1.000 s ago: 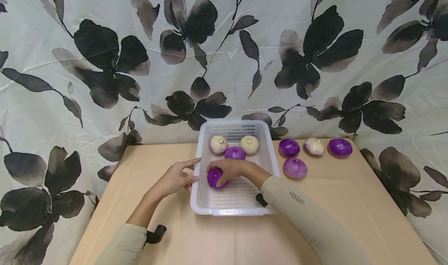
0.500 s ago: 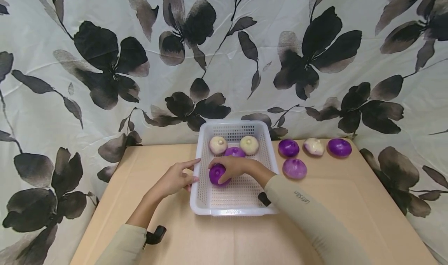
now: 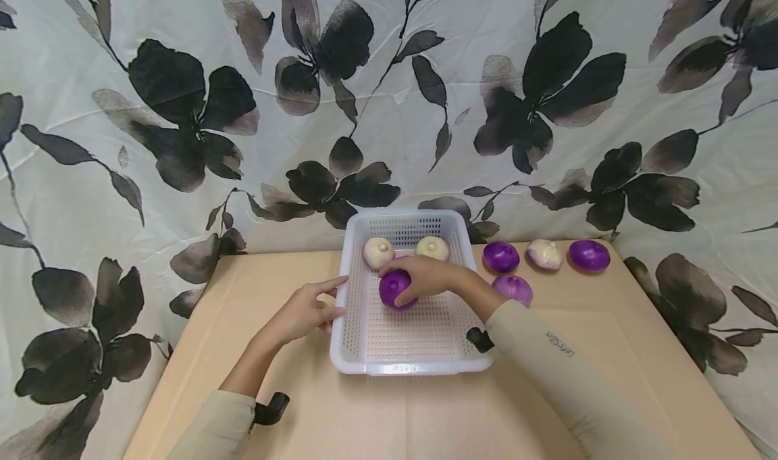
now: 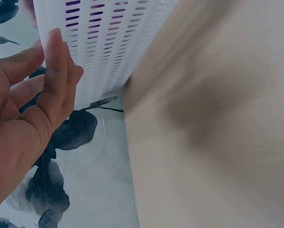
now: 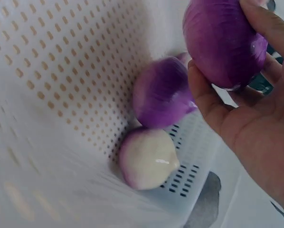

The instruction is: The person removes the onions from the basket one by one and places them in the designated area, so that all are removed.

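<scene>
A white perforated basket (image 3: pixel 351 352) stands mid-table. My right hand (image 3: pixel 419 277) grips a purple onion (image 3: pixel 395 289) just above the basket floor, near its back half. The right wrist view shows that onion (image 5: pixel 222 42) in my fingers, over a second purple onion (image 5: pixel 163 92) and a white onion (image 5: pixel 149 159) lying at the basket's back wall. Two white onions (image 3: pixel 378 251) (image 3: pixel 432 247) show in the head view. My left hand (image 3: pixel 316 301) rests with straight fingers (image 4: pixel 56 71) against the basket's left wall (image 4: pixel 108 38).
On the tan table (image 3: pixel 273 277) right of the basket lie a purple onion (image 3: pixel 501 257), a pale onion (image 3: pixel 544 254), another purple onion (image 3: pixel 589 255) and a lighter purple one (image 3: pixel 513 288). A floral cloth (image 3: pixel 182 109) hangs behind the table.
My right hand has carried the purple onion from the basket's left-middle toward the back, hiding the second purple onion in the head view. The left hand has stayed on the basket's side.
</scene>
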Motion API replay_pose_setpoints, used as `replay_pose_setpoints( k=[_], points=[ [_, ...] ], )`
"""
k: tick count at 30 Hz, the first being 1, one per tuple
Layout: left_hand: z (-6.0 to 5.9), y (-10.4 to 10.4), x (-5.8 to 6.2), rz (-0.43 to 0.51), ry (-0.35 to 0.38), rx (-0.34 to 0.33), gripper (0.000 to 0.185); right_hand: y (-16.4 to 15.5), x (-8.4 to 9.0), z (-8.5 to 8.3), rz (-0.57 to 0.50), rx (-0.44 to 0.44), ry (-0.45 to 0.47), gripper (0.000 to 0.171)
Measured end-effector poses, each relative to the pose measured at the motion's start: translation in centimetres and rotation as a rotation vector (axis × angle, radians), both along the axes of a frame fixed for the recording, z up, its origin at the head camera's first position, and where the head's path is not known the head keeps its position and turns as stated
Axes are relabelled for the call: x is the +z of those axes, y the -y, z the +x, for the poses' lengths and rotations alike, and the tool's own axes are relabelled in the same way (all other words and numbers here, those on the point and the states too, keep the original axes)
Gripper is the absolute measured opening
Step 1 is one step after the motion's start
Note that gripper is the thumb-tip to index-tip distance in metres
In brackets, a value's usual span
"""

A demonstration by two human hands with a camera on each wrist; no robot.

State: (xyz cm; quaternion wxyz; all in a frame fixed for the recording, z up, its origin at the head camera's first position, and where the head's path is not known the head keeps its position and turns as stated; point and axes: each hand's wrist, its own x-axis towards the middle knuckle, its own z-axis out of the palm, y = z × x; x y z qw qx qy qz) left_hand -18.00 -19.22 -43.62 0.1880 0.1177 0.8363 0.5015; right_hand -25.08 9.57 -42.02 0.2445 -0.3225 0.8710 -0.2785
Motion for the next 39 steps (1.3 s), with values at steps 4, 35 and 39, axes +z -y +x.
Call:
replay_pose_setpoints(
  k=[4, 35, 39],
  points=[
    [0.0, -0.1, -0.1, -0.002, -0.003, -0.004, 0.066, -1.3, 1.0, 0.3, -0.034, -0.011, -0.004, 0.059],
    [0.0, 0.0, 0.0, 0.012, 0.006, -0.011, 0.065, -17.7, 2.7, 0.9, -0.190, -0.333, -0.171, 0.064],
    [-0.2, 0.1, 0.0, 0.014, -0.001, -0.002, 0.065, -19.8, 2.3, 0.9, -0.233, -0.332, -0.202, 0.062]
  ],
)
